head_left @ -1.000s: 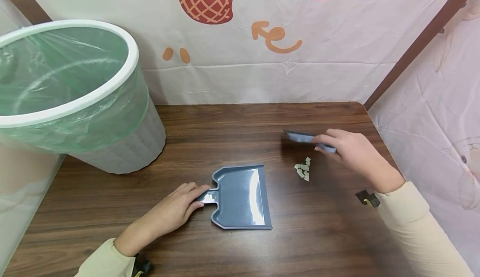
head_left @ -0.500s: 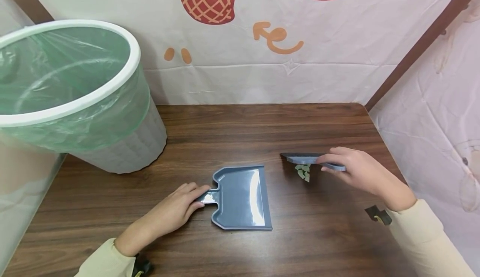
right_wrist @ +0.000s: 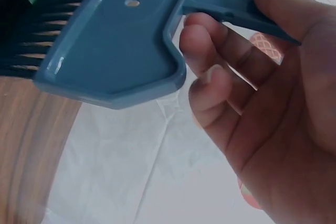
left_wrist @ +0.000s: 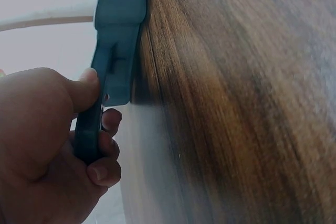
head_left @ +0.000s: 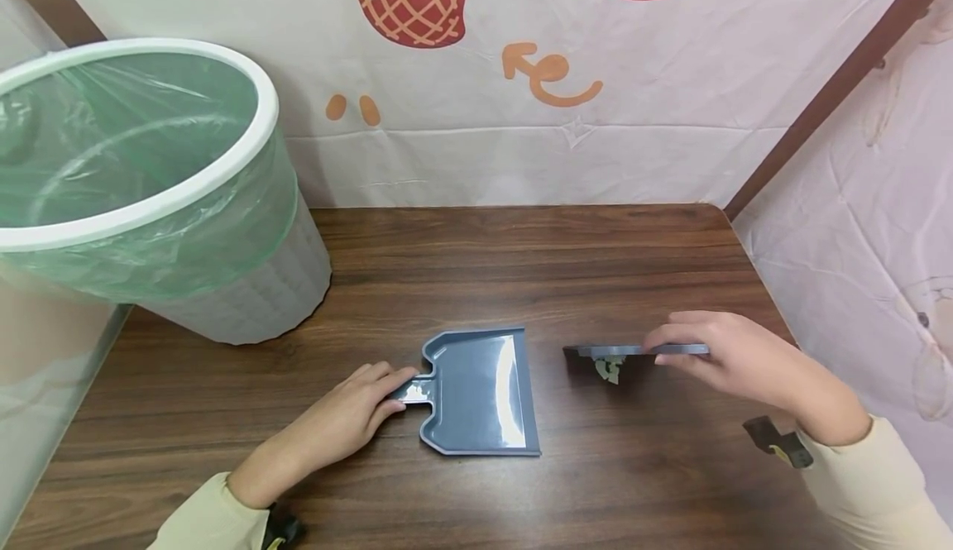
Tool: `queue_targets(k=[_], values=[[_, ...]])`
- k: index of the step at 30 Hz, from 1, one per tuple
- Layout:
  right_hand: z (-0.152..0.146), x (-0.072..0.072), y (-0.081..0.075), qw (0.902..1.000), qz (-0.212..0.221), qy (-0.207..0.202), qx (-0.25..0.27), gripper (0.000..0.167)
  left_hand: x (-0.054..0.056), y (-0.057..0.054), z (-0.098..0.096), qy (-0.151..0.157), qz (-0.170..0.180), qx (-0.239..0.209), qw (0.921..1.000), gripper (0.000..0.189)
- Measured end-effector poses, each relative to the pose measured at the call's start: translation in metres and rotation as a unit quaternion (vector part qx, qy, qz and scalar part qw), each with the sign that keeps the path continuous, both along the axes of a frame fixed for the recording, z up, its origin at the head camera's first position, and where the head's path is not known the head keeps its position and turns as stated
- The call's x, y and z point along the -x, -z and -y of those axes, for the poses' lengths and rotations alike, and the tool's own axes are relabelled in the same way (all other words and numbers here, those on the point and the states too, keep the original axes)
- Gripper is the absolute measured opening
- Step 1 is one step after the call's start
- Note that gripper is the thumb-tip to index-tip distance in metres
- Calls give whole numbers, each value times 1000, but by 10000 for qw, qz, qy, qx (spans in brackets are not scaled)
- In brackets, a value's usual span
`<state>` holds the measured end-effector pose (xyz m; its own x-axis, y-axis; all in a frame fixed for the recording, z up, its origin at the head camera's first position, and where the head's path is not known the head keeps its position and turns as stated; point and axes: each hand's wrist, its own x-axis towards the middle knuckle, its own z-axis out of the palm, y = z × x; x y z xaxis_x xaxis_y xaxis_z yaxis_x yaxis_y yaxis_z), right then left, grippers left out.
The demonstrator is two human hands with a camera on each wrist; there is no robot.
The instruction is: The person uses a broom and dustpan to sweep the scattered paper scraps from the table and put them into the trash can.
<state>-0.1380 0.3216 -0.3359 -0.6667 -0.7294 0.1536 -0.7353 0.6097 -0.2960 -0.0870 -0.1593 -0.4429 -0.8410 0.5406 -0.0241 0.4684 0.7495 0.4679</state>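
Note:
A blue-grey dustpan (head_left: pixel 472 393) lies on the table, its wide lip facing right. My left hand (head_left: pixel 346 413) grips its handle; in the left wrist view the fingers curl round the dustpan handle (left_wrist: pixel 89 129). To the right, my right hand (head_left: pixel 733 360) holds a small blue hand brush (head_left: pixel 618 351) by its handle, the thumb on one side. Dark bristles (right_wrist: pixel 47 30) show in the right wrist view. Several pale green scraps (head_left: pixel 610 370) lie on the table right at the brush's near side, partly hidden by it. They sit a short way right of the dustpan's lip.
A tall white bin (head_left: pixel 246 294) with a green plastic liner (head_left: pixel 186 260) stands at the back left of the wooden table (head_left: pixel 476 269). Behind the table hangs a white printed cloth (head_left: pixel 462 161). Another pale cloth (head_left: pixel 856 161) hangs along the right side.
My right hand has brought the brush down toward me, from behind the scraps onto them. The scraps have shifted slightly nearer. My left hand and the dustpan have stayed in place.

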Motion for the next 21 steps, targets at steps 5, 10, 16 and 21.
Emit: queue_targets(k=[5,10,16,21], values=[[-4,0,-4,9984,363,208,388,30,1,0,0,12,5,0,10000,41],[-1,-1,-8,9932,-217,930,662,24,0,0,0,12,8,-2,10000,42],[4,-2,-6,9781,-876,1830,473,8,0,0,0,3,-27,-39,10000,42],[6,-4,1,9727,-839,2160,163,3,0,1,0,5,-27,-42,10000,42]])
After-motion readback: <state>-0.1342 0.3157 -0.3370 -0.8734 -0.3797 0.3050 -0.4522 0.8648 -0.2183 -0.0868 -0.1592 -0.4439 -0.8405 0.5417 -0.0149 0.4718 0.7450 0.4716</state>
